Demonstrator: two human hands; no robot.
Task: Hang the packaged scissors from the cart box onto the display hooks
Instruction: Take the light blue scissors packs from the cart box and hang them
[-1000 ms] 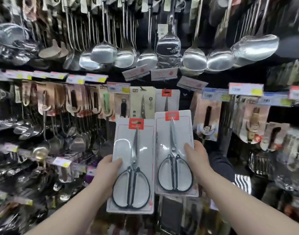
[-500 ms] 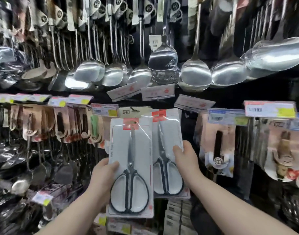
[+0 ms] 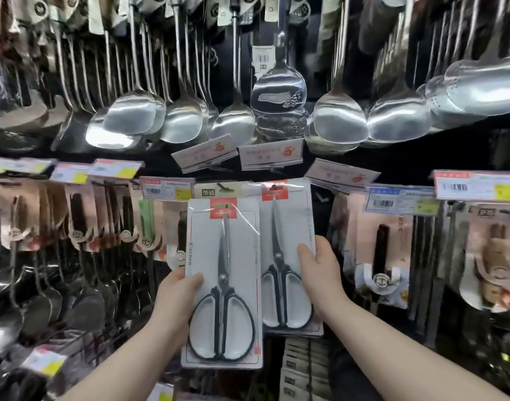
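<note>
Two white blister cards, each with black-handled kitchen scissors, are raised in front of the hook wall. My left hand (image 3: 177,299) grips the left edge of the nearer scissors pack (image 3: 223,282), thumb on its front. My right hand (image 3: 320,273) grips the right edge of the second scissors pack (image 3: 282,256), which lies partly behind the first. The red top tabs of both cards reach the row of hooks, where a beige carded item (image 3: 216,193) hangs just behind them. The hooks themselves are hidden. The cart box is out of view.
Steel ladles and spatulas (image 3: 339,120) hang in a row above. Price tags (image 3: 271,153) stick out just over the cards. Carded peelers and openers (image 3: 381,253) hang to the right, more carded tools (image 3: 80,215) and dark ladles to the left. Stacked packs (image 3: 303,369) sit below.
Both hands have lifted the two packs up and closer to the hook row. The right pack now tucks behind the left one, its red tab at the hook level.
</note>
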